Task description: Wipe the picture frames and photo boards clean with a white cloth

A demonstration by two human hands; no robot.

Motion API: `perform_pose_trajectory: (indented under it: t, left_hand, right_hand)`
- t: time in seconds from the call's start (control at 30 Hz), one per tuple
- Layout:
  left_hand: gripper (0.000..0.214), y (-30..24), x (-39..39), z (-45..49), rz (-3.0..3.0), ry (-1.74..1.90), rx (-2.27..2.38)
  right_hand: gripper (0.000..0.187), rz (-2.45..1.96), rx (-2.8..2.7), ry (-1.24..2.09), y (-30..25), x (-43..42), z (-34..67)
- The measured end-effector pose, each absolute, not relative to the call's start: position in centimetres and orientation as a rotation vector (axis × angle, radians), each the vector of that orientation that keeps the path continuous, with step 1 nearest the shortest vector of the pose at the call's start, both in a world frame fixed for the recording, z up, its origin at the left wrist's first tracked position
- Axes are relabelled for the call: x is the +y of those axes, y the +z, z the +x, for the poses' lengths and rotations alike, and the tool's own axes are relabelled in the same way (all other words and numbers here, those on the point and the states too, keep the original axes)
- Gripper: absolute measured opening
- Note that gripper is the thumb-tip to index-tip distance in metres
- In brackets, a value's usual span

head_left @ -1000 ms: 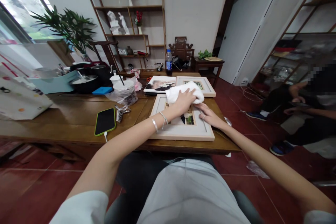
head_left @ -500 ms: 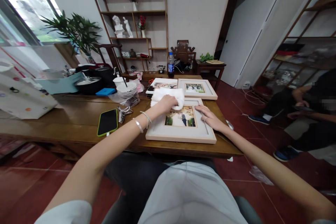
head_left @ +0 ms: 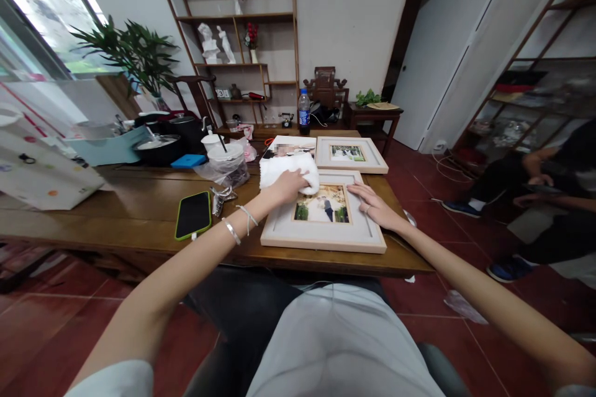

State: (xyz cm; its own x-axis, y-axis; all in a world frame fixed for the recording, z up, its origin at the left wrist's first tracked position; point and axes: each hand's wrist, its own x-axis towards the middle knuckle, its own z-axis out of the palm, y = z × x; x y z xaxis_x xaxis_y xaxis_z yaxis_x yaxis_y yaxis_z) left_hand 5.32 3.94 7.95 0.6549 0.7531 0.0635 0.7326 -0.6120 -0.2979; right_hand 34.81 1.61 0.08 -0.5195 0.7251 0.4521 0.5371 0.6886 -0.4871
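A light wooden picture frame (head_left: 321,243) with a pale mat lies flat near the table's front edge. In its middle is a photo (head_left: 321,206) showing a figure in a dark suit beside something white. My left hand (head_left: 290,185) grips a white towel (head_left: 284,169) over the frame's upper left part; the towel covers that corner. On the frame's right side rests my right hand (head_left: 376,208), fingers stretched out and holding nothing. Just behind lie a second framed picture (head_left: 377,165) and a photo book or print (head_left: 284,141), partly under the towel.
On the wooden table (head_left: 149,205), a phone (head_left: 194,215) in a green case lies left of the frame. Behind it stand a bagged cup (head_left: 228,164), a blue box (head_left: 188,160) and a black pot (head_left: 158,150). A bottle (head_left: 304,113) stands farther back. A person (head_left: 535,198) sits at right.
My left hand and the towel have slid a little to the left over the frame, uncovering more of the frame's top edge. My right hand stays on the right side.
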Motion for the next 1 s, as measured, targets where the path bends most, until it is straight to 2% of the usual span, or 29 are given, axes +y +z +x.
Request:
perform_pose_trajectory:
  t: [0.2,0.37,0.5,0.77,0.9,1.0]
  left_hand:
    - [0.046,6.9,4.0,6.8,-2.546,-0.085,-1.179]
    - [0.041,6.5,6.3,5.7,-2.425,-0.116,-1.393]
    - [0.04,6.9,6.3,5.4,-2.514,-0.083,-1.312]
    - [0.034,10.4,-4.1,7.2,-2.719,0.278,-1.23]
    - [0.034,11.2,-9.8,7.6,-2.83,0.245,-1.16]
    - [0.035,10.6,-10.6,7.6,-2.825,0.174,-1.167]
  right_hand:
    - [0.059,-0.964,-2.262,0.381,0.3,1.5,34.8]
    - [0.057,-0.967,-2.267,0.389,0.5,1.4,34.7]
    - [0.056,-0.973,-2.248,0.404,0.4,1.4,34.6]
    - [0.053,-0.947,-2.243,0.408,0.2,1.6,34.7]
    - [0.054,-0.962,-2.232,0.403,0.2,1.6,34.6]
    - [0.056,-0.971,-2.23,0.403,0.2,1.5,34.6]
